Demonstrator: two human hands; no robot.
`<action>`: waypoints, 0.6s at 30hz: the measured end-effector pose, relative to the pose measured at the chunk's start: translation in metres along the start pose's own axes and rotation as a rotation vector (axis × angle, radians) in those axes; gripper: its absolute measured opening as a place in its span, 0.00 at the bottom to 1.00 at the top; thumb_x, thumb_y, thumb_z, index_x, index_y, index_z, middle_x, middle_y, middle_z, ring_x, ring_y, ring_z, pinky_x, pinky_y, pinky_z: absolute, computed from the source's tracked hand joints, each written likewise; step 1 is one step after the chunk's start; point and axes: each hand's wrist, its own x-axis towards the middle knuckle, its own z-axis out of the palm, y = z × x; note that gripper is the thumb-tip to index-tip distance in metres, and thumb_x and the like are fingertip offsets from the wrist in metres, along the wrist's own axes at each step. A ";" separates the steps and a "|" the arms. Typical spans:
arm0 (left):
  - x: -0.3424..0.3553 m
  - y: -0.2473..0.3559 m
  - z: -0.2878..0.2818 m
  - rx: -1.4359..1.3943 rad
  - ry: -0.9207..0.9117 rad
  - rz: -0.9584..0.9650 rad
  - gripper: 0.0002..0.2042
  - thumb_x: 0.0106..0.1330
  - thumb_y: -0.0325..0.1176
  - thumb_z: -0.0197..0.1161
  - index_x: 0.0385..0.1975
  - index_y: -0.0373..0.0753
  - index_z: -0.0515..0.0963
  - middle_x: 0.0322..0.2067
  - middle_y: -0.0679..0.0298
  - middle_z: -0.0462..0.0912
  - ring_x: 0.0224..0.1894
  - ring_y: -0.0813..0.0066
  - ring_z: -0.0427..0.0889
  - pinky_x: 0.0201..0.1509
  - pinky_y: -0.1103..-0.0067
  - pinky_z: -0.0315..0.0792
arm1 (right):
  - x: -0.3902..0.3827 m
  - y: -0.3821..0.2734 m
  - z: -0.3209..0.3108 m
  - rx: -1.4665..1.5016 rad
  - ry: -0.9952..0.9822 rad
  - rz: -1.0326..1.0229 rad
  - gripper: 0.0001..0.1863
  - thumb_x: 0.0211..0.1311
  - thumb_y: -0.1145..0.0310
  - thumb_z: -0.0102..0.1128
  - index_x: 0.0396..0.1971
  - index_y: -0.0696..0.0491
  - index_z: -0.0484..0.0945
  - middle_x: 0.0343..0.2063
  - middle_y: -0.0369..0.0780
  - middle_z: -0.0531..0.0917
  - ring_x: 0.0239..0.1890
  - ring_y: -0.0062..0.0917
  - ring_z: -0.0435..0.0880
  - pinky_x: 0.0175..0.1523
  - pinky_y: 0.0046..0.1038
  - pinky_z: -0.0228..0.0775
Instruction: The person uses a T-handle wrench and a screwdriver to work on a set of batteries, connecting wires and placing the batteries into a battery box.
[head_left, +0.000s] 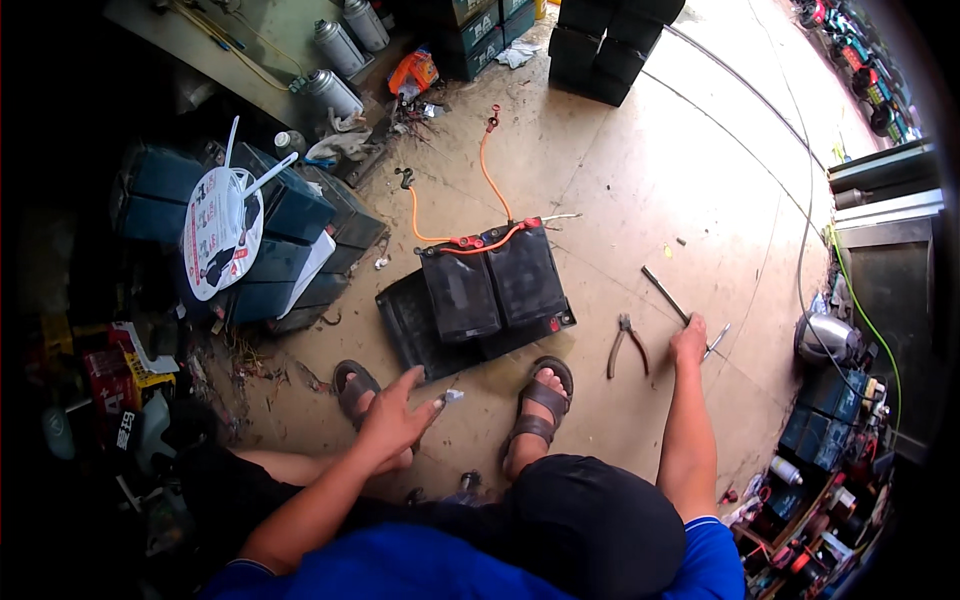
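Observation:
Two black batteries stand side by side on a black mat on the floor, joined by orange cables with red clamps. My left hand hovers over my left sandal with fingers spread, and a small white piece sits at its fingertips. My right hand reaches to the floor on the right and closes on a thin metal hand tool. A long dark rod lies just beyond it. Pliers lie on the floor left of that hand.
A stack of dark batteries with a round white fan stands at left. Spray cans and black boxes are at the back. More batteries and a kettle crowd the right side. Cables run across the concrete floor.

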 end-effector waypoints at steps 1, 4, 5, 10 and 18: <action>0.008 0.000 0.000 0.004 0.009 -0.010 0.35 0.68 0.38 0.71 0.71 0.29 0.67 0.66 0.42 0.77 0.68 0.51 0.78 0.72 0.68 0.70 | -0.001 -0.003 0.002 0.006 -0.009 -0.008 0.29 0.65 0.73 0.58 0.67 0.55 0.73 0.67 0.52 0.74 0.70 0.46 0.73 0.74 0.39 0.67; 0.057 -0.005 0.014 -0.272 0.173 0.073 0.40 0.70 0.39 0.72 0.74 0.24 0.60 0.70 0.39 0.72 0.72 0.53 0.73 0.74 0.69 0.67 | -0.012 -0.005 0.006 -0.090 0.114 -0.036 0.19 0.65 0.77 0.55 0.55 0.52 0.79 0.53 0.47 0.82 0.58 0.44 0.81 0.64 0.40 0.75; 0.075 -0.001 0.021 -0.334 0.224 0.098 0.41 0.69 0.41 0.73 0.73 0.22 0.60 0.68 0.37 0.73 0.71 0.55 0.75 0.73 0.70 0.68 | -0.016 0.002 0.010 -0.097 0.109 -0.031 0.19 0.65 0.77 0.55 0.55 0.52 0.79 0.53 0.47 0.82 0.58 0.44 0.81 0.64 0.40 0.75; 0.118 0.044 0.017 -0.745 0.145 0.073 0.23 0.69 0.36 0.73 0.57 0.28 0.75 0.51 0.58 0.86 0.51 0.74 0.82 0.60 0.77 0.74 | -0.028 0.036 0.019 -0.091 0.106 -0.175 0.09 0.67 0.75 0.54 0.45 0.56 0.78 0.43 0.50 0.84 0.50 0.47 0.84 0.55 0.45 0.77; 0.122 0.022 0.025 -0.646 0.232 0.148 0.34 0.66 0.38 0.76 0.65 0.24 0.69 0.53 0.52 0.86 0.54 0.67 0.84 0.62 0.74 0.75 | -0.066 0.025 0.019 0.189 0.102 -0.107 0.15 0.65 0.73 0.55 0.50 0.61 0.77 0.40 0.51 0.84 0.42 0.45 0.85 0.49 0.44 0.77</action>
